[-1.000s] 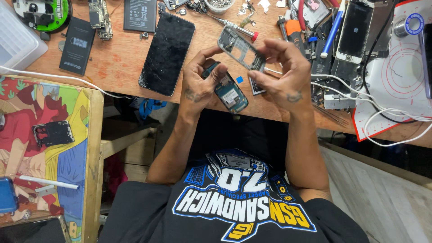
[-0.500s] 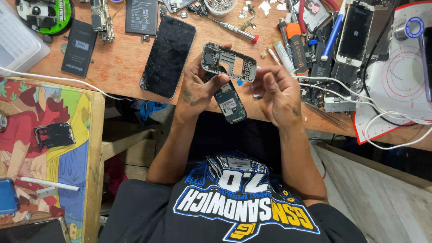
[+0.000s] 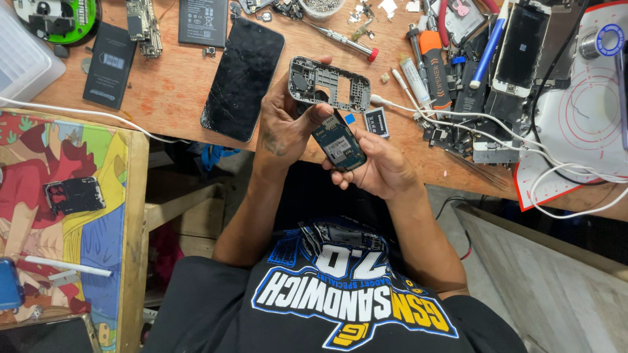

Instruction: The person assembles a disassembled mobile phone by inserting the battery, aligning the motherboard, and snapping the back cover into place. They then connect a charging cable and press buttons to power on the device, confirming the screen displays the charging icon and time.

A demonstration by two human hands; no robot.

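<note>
Grey plastic forms the phone frame, a rectangular shell with cut-out windows, held above the edge of the wooden worktop by the left hand; its fingers pinch the frame's near end, thumb on the lower edge, while the fingertips behind the frame are hidden. Just below and touching that thumb, a small blue-green circuit board lies tilted in the right hand, whose fingers curl up under it and clasp its long edges; the board's underside cannot be seen. On the worktop to the left of the hands lies a dark smartphone with a cracked, scratched glass face, and further left a black flat battery. Behind the frame rests a screwdriver with a red cap. White cables run across the cluttered right part, where many small parts overlap and are hard to tell apart. A white silicone mat with red rings is cut off at the right border. At lower left, a colourful printed surface carries another dark frame.
</note>
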